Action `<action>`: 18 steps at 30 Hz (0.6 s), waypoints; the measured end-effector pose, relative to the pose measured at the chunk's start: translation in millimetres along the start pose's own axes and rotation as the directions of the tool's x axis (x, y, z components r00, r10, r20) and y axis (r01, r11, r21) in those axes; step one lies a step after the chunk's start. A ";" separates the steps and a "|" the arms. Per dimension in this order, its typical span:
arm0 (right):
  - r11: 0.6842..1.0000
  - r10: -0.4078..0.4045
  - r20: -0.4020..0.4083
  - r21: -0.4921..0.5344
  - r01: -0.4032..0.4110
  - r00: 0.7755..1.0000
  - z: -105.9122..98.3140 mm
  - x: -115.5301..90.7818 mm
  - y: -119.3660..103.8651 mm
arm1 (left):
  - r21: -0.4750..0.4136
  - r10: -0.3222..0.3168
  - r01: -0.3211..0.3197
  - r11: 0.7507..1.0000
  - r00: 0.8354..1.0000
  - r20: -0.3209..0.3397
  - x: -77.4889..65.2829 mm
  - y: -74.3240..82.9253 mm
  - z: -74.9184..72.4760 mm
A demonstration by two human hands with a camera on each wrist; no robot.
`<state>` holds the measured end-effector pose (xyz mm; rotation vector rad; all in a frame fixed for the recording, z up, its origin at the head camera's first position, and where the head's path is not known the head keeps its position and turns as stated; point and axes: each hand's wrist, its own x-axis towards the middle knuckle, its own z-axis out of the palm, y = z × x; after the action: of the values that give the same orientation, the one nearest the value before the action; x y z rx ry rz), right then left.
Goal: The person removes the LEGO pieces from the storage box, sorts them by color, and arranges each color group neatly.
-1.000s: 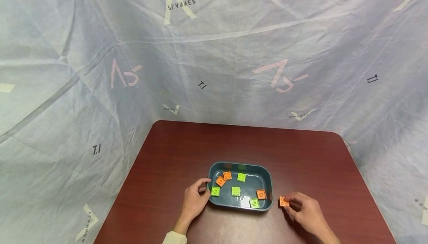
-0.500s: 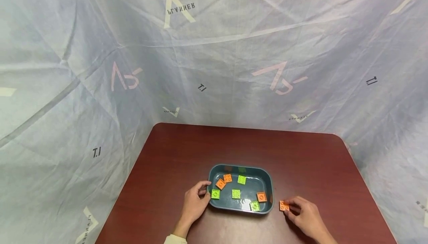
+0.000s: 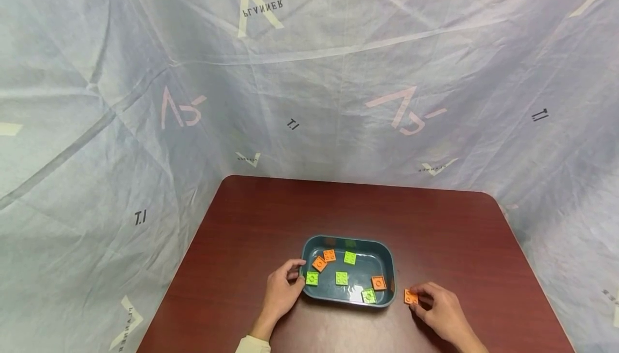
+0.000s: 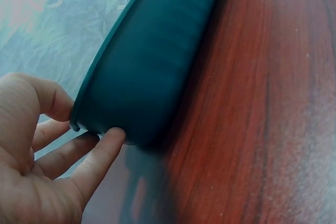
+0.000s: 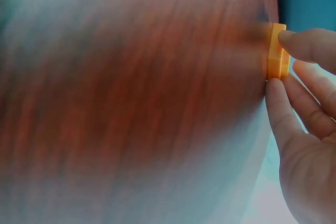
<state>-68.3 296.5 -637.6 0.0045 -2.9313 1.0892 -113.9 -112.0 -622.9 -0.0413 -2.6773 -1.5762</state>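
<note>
A dark teal tray (image 3: 348, 303) stands on the table with several flat square toy bricks inside, orange ones like this brick (image 3: 379, 283) and green ones like this brick (image 3: 341, 278). My left hand (image 3: 282, 291) holds the tray's left end; in the left wrist view, fingertips of that hand (image 4: 47, 166) meet the rim and outer wall. Just right of the tray, my right hand (image 3: 442, 307) pinches an orange toy brick (image 3: 409, 296), studs up, at or close to the tabletop. The right wrist view shows this orange brick (image 5: 276, 53) edge-on between thumb and finger.
The reddish-brown wooden table (image 3: 348, 208) has rounded far corners. Grey printed sheeting (image 3: 338, 100) hangs behind it and along both sides. Tray and hands are near the table's front part.
The right hand has shifted slightly on the orange brick, and more of its studded top shows. The left hand and the tray stay where they were; the head view bobs a little.
</note>
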 end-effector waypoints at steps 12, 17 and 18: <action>0.997 -0.062 -0.121 -0.055 0.056 0.991 -10.1 6.6 -12.1 | -0.008 -0.015 0.015 1.000 1.000 0.018 0.6 0.2 0.8; 0.986 -0.153 -0.243 -0.101 0.132 0.958 -12.7 13.5 -26.1 | -0.006 -0.018 0.018 1.000 1.000 0.017 0.6 0.5 -0.3; 0.985 -0.161 -0.260 -0.098 0.140 0.952 -12.9 14.9 -28.9 | -0.005 -0.018 0.018 1.000 1.000 0.015 0.8 0.7 -0.5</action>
<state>-82.8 283.1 -608.7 0.0732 -2.6800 0.8764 -114.7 -112.1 -622.0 -0.0287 -2.6930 -1.5935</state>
